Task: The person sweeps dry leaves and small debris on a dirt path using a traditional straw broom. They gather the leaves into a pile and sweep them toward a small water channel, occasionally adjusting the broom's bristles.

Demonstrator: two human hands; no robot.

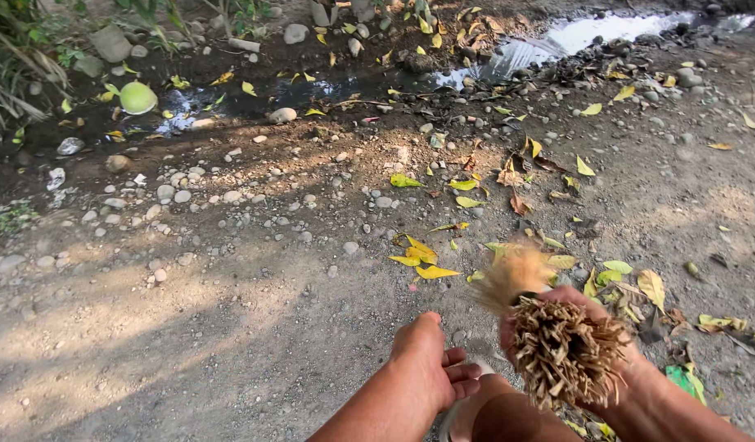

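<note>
Over gravel ground (230, 327) | right hand (594, 344) grips stick broom (557, 348) | left hand (430, 368) loosely curled, holding nothing

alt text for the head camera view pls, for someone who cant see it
Seen from above, a person's right hand grips a bundle of thin dry sticks, a stick broom, while the left hand hangs open beside it. Below lies gravel ground scattered with yellow leaves, with a muddy ditch beyond.
</note>
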